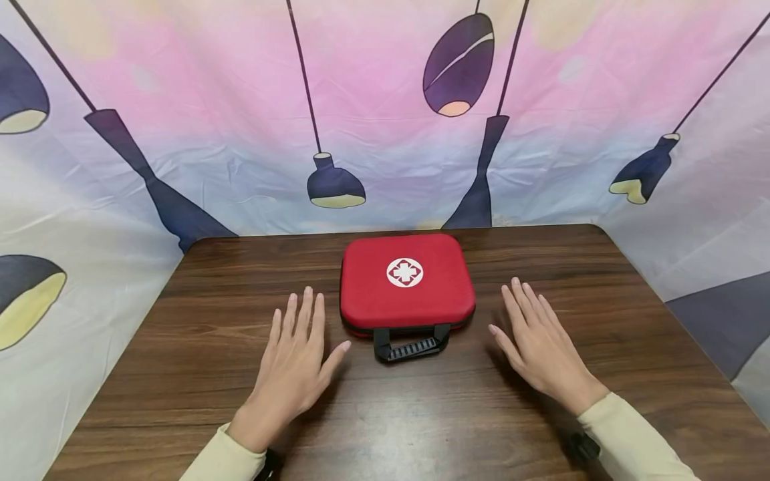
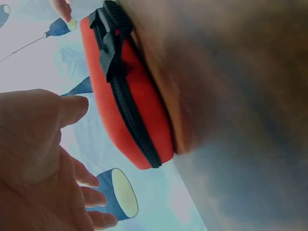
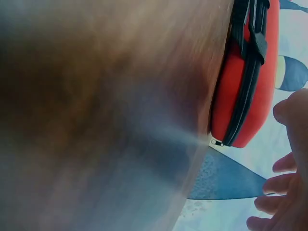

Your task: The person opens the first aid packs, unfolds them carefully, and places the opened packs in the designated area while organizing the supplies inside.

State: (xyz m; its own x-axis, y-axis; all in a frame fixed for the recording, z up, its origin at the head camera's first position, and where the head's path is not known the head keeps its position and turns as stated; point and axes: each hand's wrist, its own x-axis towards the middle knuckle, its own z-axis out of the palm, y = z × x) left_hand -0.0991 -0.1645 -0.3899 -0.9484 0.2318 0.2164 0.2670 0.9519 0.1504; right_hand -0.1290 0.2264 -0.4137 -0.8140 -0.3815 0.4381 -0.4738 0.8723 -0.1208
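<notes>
A red first aid case [image 1: 415, 297] with a white cross emblem lies flat towards the back of the wooden table, its black handle [image 1: 412, 349] facing me. To its left is my left hand [image 1: 295, 364], fingers straight and thumb out, apart from the case. On the other side my right hand [image 1: 541, 347] is held with extended fingers, also touching nothing of the case. The left wrist view shows the black zipper [image 2: 129, 115] along the case's side. A small zipper pull [image 3: 217, 143] hangs at the case's corner in the right wrist view.
The dark wooden table [image 1: 198, 321] has rounded far corners. Behind it and at both sides hangs a pastel cloth [image 1: 252, 133] printed with hanging lamps. Black bands sit at both wrists, below pale sleeves [image 1: 631, 434].
</notes>
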